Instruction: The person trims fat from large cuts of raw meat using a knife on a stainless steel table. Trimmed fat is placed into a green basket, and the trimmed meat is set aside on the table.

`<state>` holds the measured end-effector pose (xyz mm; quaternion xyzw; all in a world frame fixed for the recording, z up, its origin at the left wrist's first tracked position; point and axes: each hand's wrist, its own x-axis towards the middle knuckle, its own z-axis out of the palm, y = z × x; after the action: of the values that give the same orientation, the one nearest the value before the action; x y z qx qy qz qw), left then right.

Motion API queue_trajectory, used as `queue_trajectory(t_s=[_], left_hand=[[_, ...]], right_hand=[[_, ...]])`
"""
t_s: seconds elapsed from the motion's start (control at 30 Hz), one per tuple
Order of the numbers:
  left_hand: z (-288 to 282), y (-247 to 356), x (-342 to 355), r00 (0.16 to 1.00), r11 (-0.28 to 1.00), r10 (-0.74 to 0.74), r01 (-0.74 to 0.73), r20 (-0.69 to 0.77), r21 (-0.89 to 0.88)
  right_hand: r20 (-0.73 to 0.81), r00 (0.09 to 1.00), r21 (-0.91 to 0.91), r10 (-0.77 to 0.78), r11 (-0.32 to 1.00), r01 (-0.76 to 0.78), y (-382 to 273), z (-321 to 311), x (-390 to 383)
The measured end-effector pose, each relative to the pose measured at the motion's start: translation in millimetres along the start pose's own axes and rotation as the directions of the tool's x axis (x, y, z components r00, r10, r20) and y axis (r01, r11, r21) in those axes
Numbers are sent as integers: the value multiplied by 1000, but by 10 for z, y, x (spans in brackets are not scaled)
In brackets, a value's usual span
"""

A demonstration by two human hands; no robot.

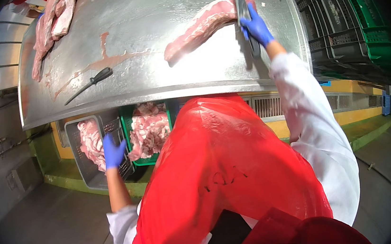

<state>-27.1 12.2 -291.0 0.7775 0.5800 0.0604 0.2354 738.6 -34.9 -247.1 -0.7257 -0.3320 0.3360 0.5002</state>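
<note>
My right hand [258, 27], in a blue glove, is closed around a large knife [240, 2]. Its blade points away from me and lies across the right end of a long piece of pale pink meat [204, 25] on the metal table. Part of the dark handle sticks out below the hand. Lower down on the left, my gloved left hand [114, 151] hangs over the grey crate [88, 178], thumb spread from the fingers and nothing visible in it. Meat pieces [91, 143] lie in that crate, partly hidden by the hand.
A narrow dark-handled tool [90, 84] lies near the table's [154, 92] front edge. More long meat strips [50, 30] rest at the far left. A green crate [148, 161] of meat trimmings stands beside the grey one. Dark and green crates [342, 21] are stacked at the right.
</note>
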Motion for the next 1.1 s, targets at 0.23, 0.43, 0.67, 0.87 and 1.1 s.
queue_trajectory(t_s=[0.23,0.43,0.67,0.87,1.1], left_hand=[[884,3949,2564,898,902,425,-430,110,27],[1507,4851,2491,968,891,198,-243,153,383],[2016,4398,1681,774,709,629,-610,74,354],[1608,4755,1882,749,752,658,-648,-78,121],[1732,4784,2135,722,720,692,-689,-13,79]], right_hand=[[-201,965,-19,171,984,-178,522,-226,1218],[-206,971,-202,119,966,-162,632,-361,1137],[-163,987,-394,-16,918,-50,670,-691,678],[-66,998,-438,-21,899,-10,441,-748,587],[180,978,-649,109,760,35,363,-563,1061]])
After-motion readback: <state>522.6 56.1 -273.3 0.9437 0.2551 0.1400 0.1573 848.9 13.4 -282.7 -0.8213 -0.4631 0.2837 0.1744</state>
